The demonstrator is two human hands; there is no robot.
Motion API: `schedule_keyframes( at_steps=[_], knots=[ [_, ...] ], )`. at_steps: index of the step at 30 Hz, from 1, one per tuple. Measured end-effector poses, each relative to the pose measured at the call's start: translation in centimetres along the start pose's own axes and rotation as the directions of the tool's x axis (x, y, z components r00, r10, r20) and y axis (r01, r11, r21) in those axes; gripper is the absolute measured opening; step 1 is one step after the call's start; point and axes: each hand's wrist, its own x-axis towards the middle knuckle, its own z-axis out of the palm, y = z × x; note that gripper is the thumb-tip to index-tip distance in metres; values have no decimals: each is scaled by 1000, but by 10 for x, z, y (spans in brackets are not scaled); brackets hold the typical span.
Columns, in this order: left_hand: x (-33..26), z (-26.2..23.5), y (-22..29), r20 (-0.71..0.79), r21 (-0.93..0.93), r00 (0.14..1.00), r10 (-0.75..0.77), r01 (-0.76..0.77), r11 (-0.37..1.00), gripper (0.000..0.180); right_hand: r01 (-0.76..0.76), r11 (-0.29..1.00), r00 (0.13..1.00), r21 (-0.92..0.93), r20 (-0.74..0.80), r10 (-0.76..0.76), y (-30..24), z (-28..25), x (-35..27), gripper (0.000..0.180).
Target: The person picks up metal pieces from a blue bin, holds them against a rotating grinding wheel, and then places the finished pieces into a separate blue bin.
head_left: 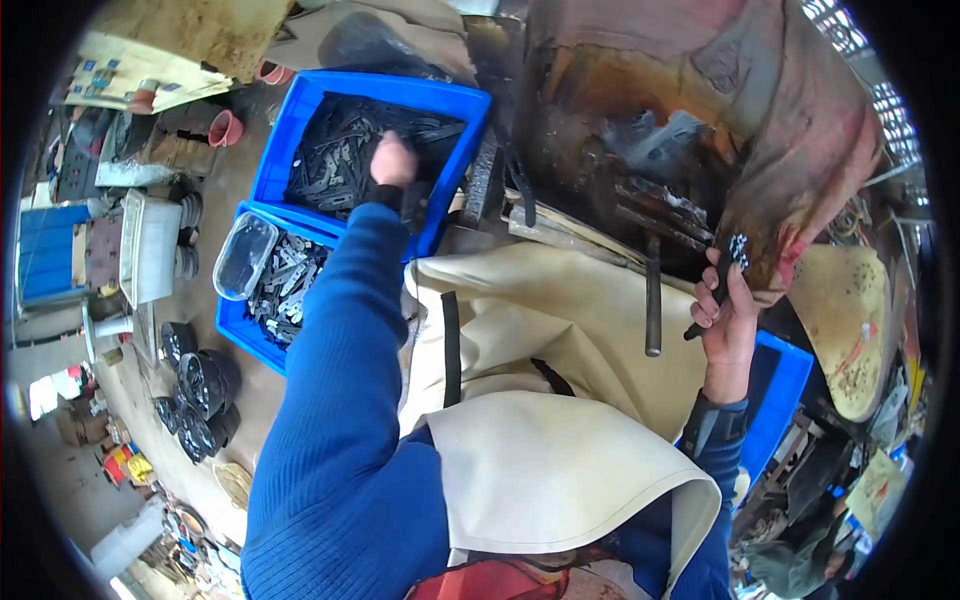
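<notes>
At eleven o'clock, one upper bin [400, 90], blue, holding dark flat strips [335, 165]; left hand [393, 162] over them, blurred, its fingertips lost, so whether spread or pinching cannot be told. At three o'clock, right hand [730, 318], closed about a dark bundle [727, 275], thumb opposite curled fingers, pale-specked end up. Handling, as judged: strips best lifted by their flat faces, a few at a time, fingertips kept off thin edges; bundle best held level with even thumb pressure, lest pieces slip. At nine o'clock, one lower bin [245, 340], blue, with lighter metal pieces [285, 285]; clear tub [245, 262] resting over its corner. Obstructions: left sleeve [350, 320], crossing beside the lower bin and screening part of it; at three o'clock, upright bar [653, 310], standing between apron [570, 460] and right hand, liable to catch knuckles. At one o'clock, sooty recess [590, 150], flanked by a stained cover [810, 120]. Between three and four, blue tray [797, 375], partly hidden. At ten, red bucket [226, 128]. Between eight and nine, glossy black bundles [205, 385] on the floor.
</notes>
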Motion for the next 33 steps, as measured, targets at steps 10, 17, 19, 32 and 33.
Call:
schedule_keyframes(
  at_steps=[10,17,19,32,33],
  knots=[
    [-49,-57,-12,191,-876,961,-200,258,408,20,-110,959,965,262,259,40,3,-9,-12,53],
    [-107,-114,41,182,-983,983,-4,182,-35,23,-61,989,981,134,193,34,6,-7,-17,42],
    [-129,-150,84,119,-993,993,14,119,1,25,-48,992,985,115,169,28,10,-14,-14,39],
    [-60,-57,-56,-43,-155,999,-15,8,988,26,-33,998,985,51,169,23,20,-27,-13,37],
    [-59,-52,-59,-12,-146,1000,-8,6,989,26,-19,999,987,44,159,12,19,-25,-14,38]
  ],
)
